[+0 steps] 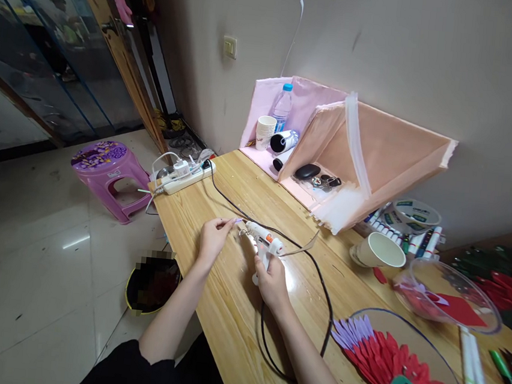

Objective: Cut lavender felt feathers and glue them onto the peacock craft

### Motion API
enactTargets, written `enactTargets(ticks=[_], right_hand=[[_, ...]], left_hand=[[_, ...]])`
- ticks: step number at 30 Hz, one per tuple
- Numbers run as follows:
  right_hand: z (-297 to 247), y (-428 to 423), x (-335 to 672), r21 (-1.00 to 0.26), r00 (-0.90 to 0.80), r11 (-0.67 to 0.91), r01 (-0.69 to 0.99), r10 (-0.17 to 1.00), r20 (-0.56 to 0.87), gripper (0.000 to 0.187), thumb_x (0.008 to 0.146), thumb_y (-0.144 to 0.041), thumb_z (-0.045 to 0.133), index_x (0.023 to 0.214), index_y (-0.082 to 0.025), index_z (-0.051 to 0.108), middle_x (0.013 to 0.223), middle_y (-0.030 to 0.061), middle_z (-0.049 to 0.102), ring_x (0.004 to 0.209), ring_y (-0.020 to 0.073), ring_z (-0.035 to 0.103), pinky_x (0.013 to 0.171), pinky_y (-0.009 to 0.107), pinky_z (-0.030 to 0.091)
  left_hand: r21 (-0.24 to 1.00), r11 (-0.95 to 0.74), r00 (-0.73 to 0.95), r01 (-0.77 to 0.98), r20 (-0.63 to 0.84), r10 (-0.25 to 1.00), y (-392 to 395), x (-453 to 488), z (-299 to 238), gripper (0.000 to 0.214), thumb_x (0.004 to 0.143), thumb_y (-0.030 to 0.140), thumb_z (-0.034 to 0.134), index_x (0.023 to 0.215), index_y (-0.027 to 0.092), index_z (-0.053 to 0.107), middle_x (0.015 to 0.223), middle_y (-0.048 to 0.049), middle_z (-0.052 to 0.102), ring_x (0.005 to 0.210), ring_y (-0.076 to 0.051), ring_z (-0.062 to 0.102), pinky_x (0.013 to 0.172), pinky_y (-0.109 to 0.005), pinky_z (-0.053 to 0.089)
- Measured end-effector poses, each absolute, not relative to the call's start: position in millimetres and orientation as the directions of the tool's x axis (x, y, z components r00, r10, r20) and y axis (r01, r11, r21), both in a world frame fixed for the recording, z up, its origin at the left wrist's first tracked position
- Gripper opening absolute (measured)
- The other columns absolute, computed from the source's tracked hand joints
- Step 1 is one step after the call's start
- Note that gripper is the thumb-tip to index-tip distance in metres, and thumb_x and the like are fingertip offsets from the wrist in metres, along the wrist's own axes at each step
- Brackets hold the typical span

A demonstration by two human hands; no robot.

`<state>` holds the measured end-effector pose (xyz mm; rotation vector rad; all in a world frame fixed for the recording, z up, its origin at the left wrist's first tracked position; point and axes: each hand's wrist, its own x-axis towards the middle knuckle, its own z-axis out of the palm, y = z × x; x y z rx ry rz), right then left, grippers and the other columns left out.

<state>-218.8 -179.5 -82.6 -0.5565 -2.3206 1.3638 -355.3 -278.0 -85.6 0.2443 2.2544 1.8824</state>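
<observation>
At table's (228,322) left edge, lilac strip (238,220) pinched by left hand (213,240), white glue gun (261,235) gripped by right hand (272,280); round brown board (406,328) part-covered.

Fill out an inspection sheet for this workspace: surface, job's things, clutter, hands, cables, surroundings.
Surface: wooden table, with a bright patch of glare.
Job's things: white glue gun; small purple piece; red-and-purple layered figure at right.
Clutter: paper cup, clear bowl with red pieces, markers.
Hands: left hand pinches the purple piece near the nozzle; right hand grips the glue gun.
Cables: black cable runs from the power strip and loops across the table.
Surroundings: purple stool and yellow-rimmed bin on the floor.
</observation>
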Motion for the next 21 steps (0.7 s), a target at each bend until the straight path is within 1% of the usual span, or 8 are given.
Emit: enactTargets(ticks=[4, 7, 9, 11, 13, 16, 19, 21], right_hand=[[-81, -177, -221, -0.893, -0.829, 0.414, 0.175, 0.552, 0.093, 0.029, 0.083, -0.035, 0.043, 0.089, -0.013, 0.061, 0.078, 0.007, 0.066, 0.07, 0.0196, 0.061, 0.065, 0.028, 0.045], [-77, -166, -235, -0.868, -0.775, 0.466, 0.17, 0.608, 0.174, 0.026, 0.083, -0.031, 0.044, 0.093, -0.013, 0.06, 0.086, 0.0086, 0.066, 0.078, 0.0209, 0.06, 0.071, 0.03, 0.045], [-75, -156, -252, -0.795, -0.738, 0.574, 0.195, 0.62, 0.266, 0.024, 0.083, -0.028, 0.044, 0.094, -0.013, 0.059, 0.09, 0.0095, 0.064, 0.082, 0.0215, 0.058, 0.074, 0.031, 0.044], [-76, -147, -269, -0.638, -0.751, 0.71, 0.297, 0.587, 0.303, 0.022, 0.084, -0.024, 0.041, 0.094, -0.012, 0.057, 0.088, 0.01, 0.062, 0.083, 0.022, 0.055, 0.074, 0.032, 0.042], [-77, -142, -284, -0.583, -0.75, 0.733, 0.35, 0.593, 0.295, 0.019, 0.083, -0.022, 0.043, 0.089, -0.011, 0.057, 0.085, 0.0108, 0.061, 0.082, 0.0227, 0.053, 0.074, 0.033, 0.041], [-75, -140, -292, -0.505, -0.765, 0.771, 0.389, 0.576, 0.29, 0.019, 0.083, -0.026, 0.047, 0.087, -0.011, 0.059, 0.084, 0.0108, 0.061, 0.08, 0.023, 0.051, 0.072, 0.032, 0.04], [-63, -131, -282, -0.411, -0.802, 0.828, 0.38, 0.517, 0.3, 0.027, 0.087, -0.036, 0.047, 0.094, -0.013, 0.06, 0.091, 0.0098, 0.061, 0.085, 0.0219, 0.051, 0.075, 0.03, 0.039], [-52, -113, -268, -0.341, -0.82, 0.86, 0.38, 0.484, 0.306, 0.027, 0.091, -0.033, 0.043, 0.101, -0.015, 0.06, 0.097, 0.0086, 0.061, 0.089, 0.0205, 0.05, 0.079, 0.028, 0.038]], left_hand=[[0.983, 0.186, -0.972, 0.004, -0.04, 0.232, -280, -356, -86, 0.028, 0.07, 0.041, 0.064, 0.077, 0.015, 0.071, 0.075, -0.0069, 0.072, 0.07, -0.017, 0.063, 0.066, -0.025, 0.046], [0.981, 0.193, -0.975, 0.011, -0.032, 0.219, -282, -357, -87, 0.029, 0.07, 0.042, 0.064, 0.076, 0.015, 0.071, 0.074, -0.0061, 0.071, 0.07, -0.017, 0.063, 0.067, -0.024, 0.046], [0.98, 0.199, -0.977, 0.017, -0.026, 0.214, -283, -357, -87, 0.03, 0.07, 0.044, 0.063, 0.075, 0.015, 0.07, 0.073, -0.0059, 0.07, 0.07, -0.017, 0.063, 0.068, -0.024, 0.046], [0.978, 0.205, -0.976, 0.023, -0.023, 0.216, -283, -356, -85, 0.031, 0.07, 0.045, 0.063, 0.075, 0.015, 0.07, 0.074, -0.0059, 0.07, 0.071, -0.017, 0.063, 0.068, -0.024, 0.045], [0.977, 0.211, -0.974, 0.028, -0.021, 0.226, -283, -355, -82, 0.032, 0.069, 0.045, 0.063, 0.075, 0.014, 0.07, 0.073, -0.006, 0.07, 0.072, -0.018, 0.063, 0.069, -0.025, 0.046], [0.976, 0.215, -0.972, 0.023, -0.029, 0.232, -282, -353, -79, 0.034, 0.068, 0.045, 0.064, 0.08, 0.014, 0.071, 0.076, -0.0069, 0.071, 0.074, -0.019, 0.063, 0.07, -0.026, 0.047], [0.972, 0.235, -0.97, 0.005, -0.052, 0.239, -280, -353, -80, 0.035, 0.067, 0.044, 0.065, 0.082, 0.013, 0.072, 0.08, -0.0081, 0.072, 0.077, -0.02, 0.064, 0.072, -0.027, 0.047], [0.969, 0.247, -0.968, 0.009, -0.053, 0.246, -279, -353, -81, 0.035, 0.066, 0.043, 0.065, 0.082, 0.013, 0.072, 0.081, -0.0085, 0.072, 0.078, -0.02, 0.064, 0.073, -0.027, 0.047]])
